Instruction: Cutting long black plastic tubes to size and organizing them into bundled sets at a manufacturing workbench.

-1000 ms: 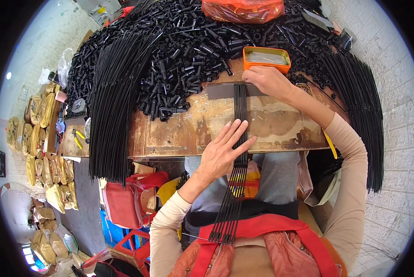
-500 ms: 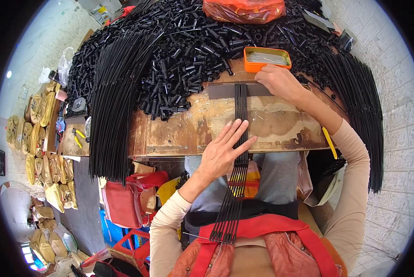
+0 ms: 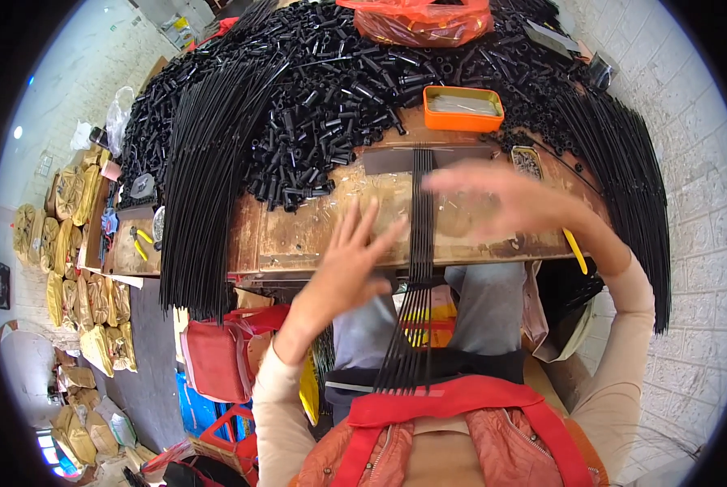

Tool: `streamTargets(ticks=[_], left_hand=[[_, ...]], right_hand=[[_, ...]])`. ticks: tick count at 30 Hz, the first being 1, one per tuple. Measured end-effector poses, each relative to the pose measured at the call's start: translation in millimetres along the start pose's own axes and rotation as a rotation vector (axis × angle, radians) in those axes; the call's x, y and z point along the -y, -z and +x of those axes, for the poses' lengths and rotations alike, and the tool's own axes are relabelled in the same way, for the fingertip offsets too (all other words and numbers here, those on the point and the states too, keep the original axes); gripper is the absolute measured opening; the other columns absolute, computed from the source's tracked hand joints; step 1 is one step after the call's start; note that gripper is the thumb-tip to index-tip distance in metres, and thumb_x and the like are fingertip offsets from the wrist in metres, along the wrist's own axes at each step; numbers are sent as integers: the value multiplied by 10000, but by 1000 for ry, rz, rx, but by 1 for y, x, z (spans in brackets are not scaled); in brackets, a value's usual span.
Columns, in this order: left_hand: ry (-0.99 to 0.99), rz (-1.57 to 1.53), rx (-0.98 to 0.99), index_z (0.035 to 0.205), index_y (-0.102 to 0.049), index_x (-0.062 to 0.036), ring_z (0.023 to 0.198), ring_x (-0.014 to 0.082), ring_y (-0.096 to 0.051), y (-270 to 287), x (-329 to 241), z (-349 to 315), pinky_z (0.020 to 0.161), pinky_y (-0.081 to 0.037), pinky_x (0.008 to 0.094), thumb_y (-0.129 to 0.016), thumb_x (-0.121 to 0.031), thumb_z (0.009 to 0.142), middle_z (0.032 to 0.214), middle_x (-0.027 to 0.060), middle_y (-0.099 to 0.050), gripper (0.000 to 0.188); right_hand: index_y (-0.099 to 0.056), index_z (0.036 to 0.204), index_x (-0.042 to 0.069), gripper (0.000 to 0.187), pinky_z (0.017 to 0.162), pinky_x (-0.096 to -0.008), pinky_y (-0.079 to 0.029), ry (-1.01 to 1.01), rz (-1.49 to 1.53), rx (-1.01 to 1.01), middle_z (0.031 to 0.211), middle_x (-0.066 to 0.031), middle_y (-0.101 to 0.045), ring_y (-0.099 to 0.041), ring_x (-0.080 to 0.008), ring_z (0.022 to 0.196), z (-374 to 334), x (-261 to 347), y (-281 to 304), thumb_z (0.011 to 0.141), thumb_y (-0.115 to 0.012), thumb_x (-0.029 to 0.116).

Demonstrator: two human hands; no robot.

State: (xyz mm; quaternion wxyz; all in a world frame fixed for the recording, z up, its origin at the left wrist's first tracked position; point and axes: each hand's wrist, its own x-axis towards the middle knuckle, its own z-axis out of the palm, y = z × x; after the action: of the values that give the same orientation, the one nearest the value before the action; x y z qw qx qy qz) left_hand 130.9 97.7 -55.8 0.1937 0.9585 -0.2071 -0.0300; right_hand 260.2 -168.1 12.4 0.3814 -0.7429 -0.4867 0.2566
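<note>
A flat row of thin black rods (image 3: 422,213) lies across the table's front edge and runs down over my lap, where it fans out. Its far end rests on a dark flat strip (image 3: 386,161), with a thin pale wire across it. My left hand (image 3: 341,272) is raised to the left of the rods, fingers spread, holding nothing visible. Over the table to the right of the rods, my right hand (image 3: 505,199) is smeared by motion. Its fingertips point at the rods; whether they touch or hold anything cannot be made out.
An orange tin (image 3: 463,120) of thin pale pins stands behind the strip, beside a small tray (image 3: 526,162) of tiny parts. Black tubular parts (image 3: 315,114) heap at the back. Bundles of long black rods hang left (image 3: 201,195) and right (image 3: 623,170). Yellow-handled pliers (image 3: 140,242) lie left.
My left hand has lifted off the rods and moved left and nearer to me. My right hand has come away from the orange tin toward me.
</note>
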Motion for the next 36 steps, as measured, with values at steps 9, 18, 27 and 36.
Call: streamTargets(ticks=[9, 18, 27, 36], left_hand=[[-357, -355, -271, 1239, -594, -44, 1438, 360, -248, -55, 38, 119, 1166, -222, 434, -510, -210, 978, 1490, 170, -396, 321], [-155, -1603, 213, 1050, -615, 13, 977, 196, -605, -25, -67, 23, 876, -482, 334, -362, -454, 1027, 956, 105, -662, 532], [-207, -1417, 56, 872, -489, -58, 752, 115, -500, -106, -106, -48, 742, -442, 280, -426, -265, 1045, 732, -5, -482, 276], [-135, -1411, 67, 869, -480, -58, 724, 106, -471, -121, -101, -53, 736, -436, 274, -411, -256, 1051, 737, -6, -472, 277]], right_hand=[[-667, 1161, 70, 268, 863, -341, -509, 49, 24, -241, 1031, -97, -710, -673, -198, 959, -22, 2, -126, 952, -567, 206], [-610, 1034, 7, 205, 799, -256, -507, 250, 177, -485, 914, -59, -676, -639, -119, 863, -17, 136, 6, 986, -549, 197], [-572, 1141, 6, 259, 858, -318, -526, 112, 403, -369, 1003, -98, -671, -661, -176, 957, -27, 148, -23, 998, -522, 216], [-505, 1226, -22, 321, 892, -371, -549, 255, 548, -822, 1119, -138, -649, -669, -241, 1003, -19, 149, 18, 1029, -447, 224]])
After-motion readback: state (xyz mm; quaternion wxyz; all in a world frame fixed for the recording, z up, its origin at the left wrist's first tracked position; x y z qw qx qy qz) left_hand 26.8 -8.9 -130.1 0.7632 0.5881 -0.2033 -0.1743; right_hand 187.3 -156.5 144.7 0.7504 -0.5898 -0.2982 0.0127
